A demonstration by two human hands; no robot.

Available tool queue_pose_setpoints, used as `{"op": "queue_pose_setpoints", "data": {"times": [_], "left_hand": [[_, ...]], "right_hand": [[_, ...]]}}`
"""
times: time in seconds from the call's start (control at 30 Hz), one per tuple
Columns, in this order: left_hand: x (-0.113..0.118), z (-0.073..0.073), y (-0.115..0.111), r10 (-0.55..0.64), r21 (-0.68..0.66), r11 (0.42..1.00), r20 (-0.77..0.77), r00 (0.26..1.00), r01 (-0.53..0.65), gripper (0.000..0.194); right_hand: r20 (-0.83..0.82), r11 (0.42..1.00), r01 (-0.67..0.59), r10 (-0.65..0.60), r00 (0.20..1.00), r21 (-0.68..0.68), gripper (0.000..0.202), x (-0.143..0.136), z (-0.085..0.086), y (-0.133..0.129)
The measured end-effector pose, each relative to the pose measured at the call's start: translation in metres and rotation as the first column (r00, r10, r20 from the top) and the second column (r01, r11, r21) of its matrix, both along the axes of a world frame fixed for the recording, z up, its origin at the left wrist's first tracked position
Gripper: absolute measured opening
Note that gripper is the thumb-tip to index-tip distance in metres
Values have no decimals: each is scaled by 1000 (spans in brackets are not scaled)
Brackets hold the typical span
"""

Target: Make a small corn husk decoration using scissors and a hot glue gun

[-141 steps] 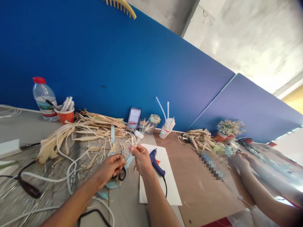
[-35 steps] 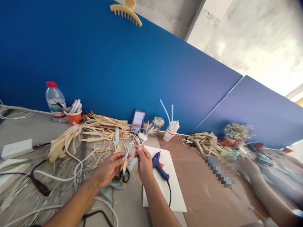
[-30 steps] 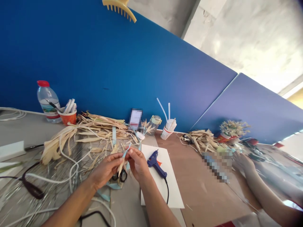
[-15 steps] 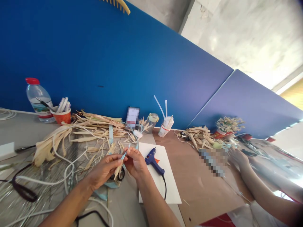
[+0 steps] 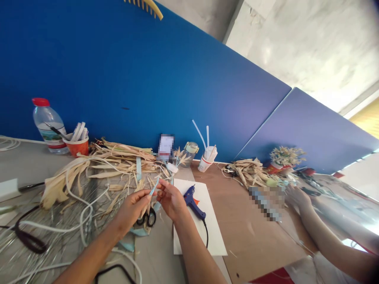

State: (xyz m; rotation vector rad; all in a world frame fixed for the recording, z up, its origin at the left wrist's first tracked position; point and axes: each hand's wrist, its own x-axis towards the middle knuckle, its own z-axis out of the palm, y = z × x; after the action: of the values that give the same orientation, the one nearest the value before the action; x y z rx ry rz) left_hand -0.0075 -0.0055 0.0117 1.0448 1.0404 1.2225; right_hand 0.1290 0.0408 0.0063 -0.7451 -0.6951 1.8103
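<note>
Head view: a blue partition (image 5: 124,79) rises beyond the fingers of the left hand (image 5: 130,211) and the right hand (image 5: 173,203). Below the fingers spreads the counter (image 5: 156,256), grey on the left, brown to their right. Dried husks (image 5: 127,150) are heaped beyond and to the left of the fingers. A co-worker's hand (image 5: 299,197) rests well to their right. Just right of the right fingers, a white sheet (image 5: 211,232) carries a blue glue gun (image 5: 197,208), nozzle pointing away from the person. Black-handled scissors (image 5: 151,217) lie below the left fingertips, between the hands. Smallest is a light-blue strip (image 5: 154,187), its lower part pinched between left thumb and forefinger. Its long axis slants, the free tip pointing up and slightly right. The right fingers are curled close beside its upper part; whether they grip it, I cannot tell.
</note>
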Motion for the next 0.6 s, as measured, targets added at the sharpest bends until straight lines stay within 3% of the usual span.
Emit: {"op": "queue_pose_setpoints", "data": {"times": [0.07, 0.13, 0.23, 0.33, 0.47, 0.6], "left_hand": [[1, -2, 1, 147, 165, 981, -270, 952, -105, 17], [2, -6, 0, 259, 317, 941, -441, 859, -121, 16], [2, -13, -1, 309, 419, 906, -568, 763, -56, 18], [3, -17, -3, 303, 454, 891, -594, 746, 0, 17], [4, -14, -1, 203, 354, 935, -514, 834, -10, 16], [1, -8, 0, -49, -11, 999, -144, 988, 48, 22]], "right_hand": [[79, 994, 102, -99, 992, -33, 28, -3, -3, 1], [179, 987, 157, -162, 970, 43, 27, -7, -5, 0], [335, 956, 194, -261, 905, 221, 27, -11, -6, -4], [391, 924, 236, -346, 853, 303, 27, -11, -5, -5], [311, 954, 179, -251, 917, 240, 28, -6, -3, -5], [142, 991, 32, -51, 989, 132, 27, -3, 4, -6]]}}
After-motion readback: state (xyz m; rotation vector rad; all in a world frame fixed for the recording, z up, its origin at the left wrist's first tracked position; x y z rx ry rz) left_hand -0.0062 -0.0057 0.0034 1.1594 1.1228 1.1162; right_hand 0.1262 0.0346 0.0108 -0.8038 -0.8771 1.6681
